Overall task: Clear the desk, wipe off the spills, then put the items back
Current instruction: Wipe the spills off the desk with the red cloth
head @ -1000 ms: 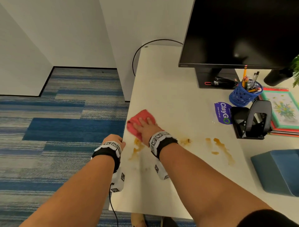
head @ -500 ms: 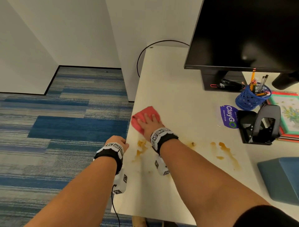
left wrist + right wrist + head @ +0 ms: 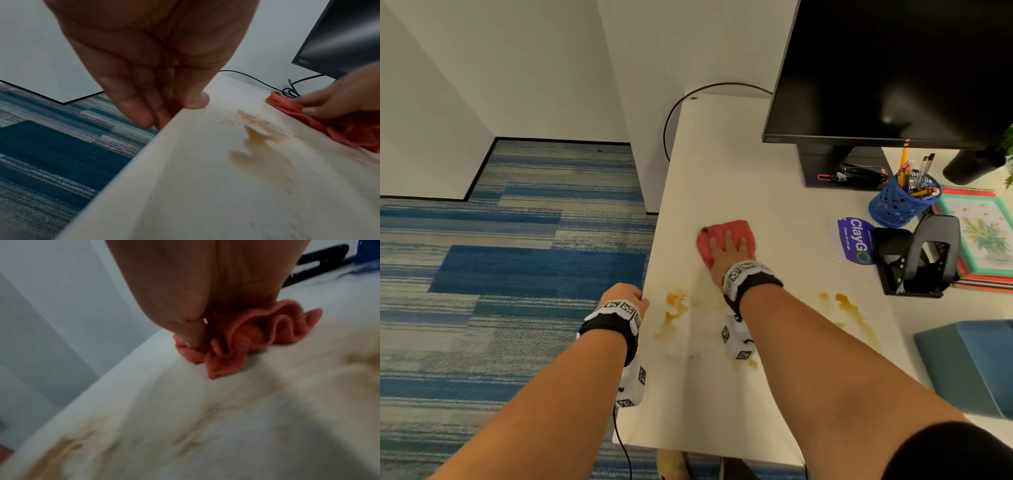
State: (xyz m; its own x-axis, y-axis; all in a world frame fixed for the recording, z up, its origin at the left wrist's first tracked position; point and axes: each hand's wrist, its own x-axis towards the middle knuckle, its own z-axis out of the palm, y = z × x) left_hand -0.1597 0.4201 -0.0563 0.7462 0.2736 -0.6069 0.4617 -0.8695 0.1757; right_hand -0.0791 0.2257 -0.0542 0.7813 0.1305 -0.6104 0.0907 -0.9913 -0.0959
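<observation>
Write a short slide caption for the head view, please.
Right hand presses a red cloth on the desk beyond brown spills.

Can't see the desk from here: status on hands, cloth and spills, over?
Right hand flat on red cloth, pressing it to desk. Left hand grips desk edge. Brown spills unwiped. Hole punch beside right-hand spill.

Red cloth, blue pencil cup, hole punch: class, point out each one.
Red cloth (image 3: 736,229), head view, far edge beyond fingers.
Blue pencil cup (image 3: 893,205), head view, mesh wall.
Hole punch (image 3: 931,250), head view, lever top.
</observation>
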